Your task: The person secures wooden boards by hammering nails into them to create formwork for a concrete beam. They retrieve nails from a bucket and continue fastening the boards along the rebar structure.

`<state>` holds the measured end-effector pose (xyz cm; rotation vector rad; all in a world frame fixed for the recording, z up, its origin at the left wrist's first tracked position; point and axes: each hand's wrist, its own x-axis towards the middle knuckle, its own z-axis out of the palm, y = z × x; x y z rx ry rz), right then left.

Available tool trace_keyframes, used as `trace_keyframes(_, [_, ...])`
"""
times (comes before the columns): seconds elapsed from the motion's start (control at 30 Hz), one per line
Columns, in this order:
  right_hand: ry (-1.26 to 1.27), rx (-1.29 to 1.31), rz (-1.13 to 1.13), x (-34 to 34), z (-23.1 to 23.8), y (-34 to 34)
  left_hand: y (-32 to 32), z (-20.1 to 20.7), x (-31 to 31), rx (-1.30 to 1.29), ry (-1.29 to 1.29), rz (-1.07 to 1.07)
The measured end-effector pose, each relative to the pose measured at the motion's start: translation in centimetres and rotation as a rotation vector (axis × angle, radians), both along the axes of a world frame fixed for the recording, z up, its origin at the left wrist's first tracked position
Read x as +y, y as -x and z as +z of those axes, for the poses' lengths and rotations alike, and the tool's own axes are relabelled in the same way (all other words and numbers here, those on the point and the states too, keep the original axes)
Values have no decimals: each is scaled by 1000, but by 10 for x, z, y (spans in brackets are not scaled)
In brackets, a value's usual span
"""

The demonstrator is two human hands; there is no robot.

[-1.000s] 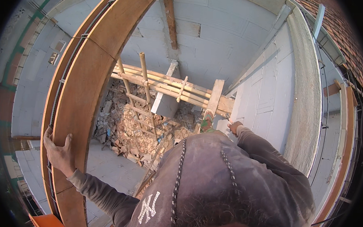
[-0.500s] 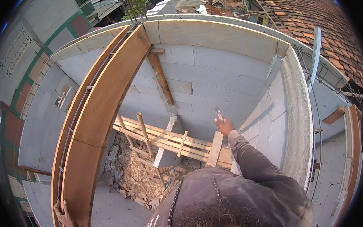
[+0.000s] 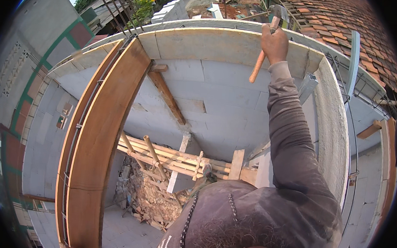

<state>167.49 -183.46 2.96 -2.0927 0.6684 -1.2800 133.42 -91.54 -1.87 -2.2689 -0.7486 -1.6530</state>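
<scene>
On my feed I see broken rubble [image 3: 156, 205] below, a bamboo ladder [image 3: 154, 154] rising from it and bamboo poles [image 3: 169, 156] laid across beside the ladder. A brown timber [image 3: 167, 97] runs down the pale block wall [image 3: 233, 94] behind them. At upper right I get an orange-brown clay-tile roof [image 3: 347, 30], a light-blue post [image 3: 353, 64] standing near its edge. Beyond that wall I make out a stack of white blocks [image 3: 170, 11] near a green shrub [image 3: 143, 12]; on the left, a grey building [image 3: 49, 19] with green bands.
</scene>
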Motion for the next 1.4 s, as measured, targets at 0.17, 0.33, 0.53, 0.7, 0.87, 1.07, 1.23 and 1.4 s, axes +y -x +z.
trace_keyframes(0.17, [326,-24,-209,-42,-34,-32,-119,12,-100,-359,-264,-164])
trace_keyframes(0.33, [452,-34,-247,-50,-58,-38,-341,-13,-328,-263,392,-1284])
trace_keyframes(0.53, [461,-170,-212,-50,-74,-39,-487,12,-529,132,-47,-1802])
trace_keyframes(0.7, [363,-180,-147,-35,-73,-46,-601,31,-625,146,-39,-1834])
trace_keyframes(0.87, [253,-136,-154,-18,-55,-33,-620,14,-674,183,-32,-1674])
trace_keyframes(1.07, [320,-142,-97,-24,-59,-37,-626,3,-678,111,11,-1721])
trace_keyframes(1.23, [397,-4,-194,-19,-53,-40,-624,0,-668,208,10,-1649])
trace_keyframes(1.4, [448,-35,-190,-30,-73,-27,-623,3,-666,326,-74,-1634])
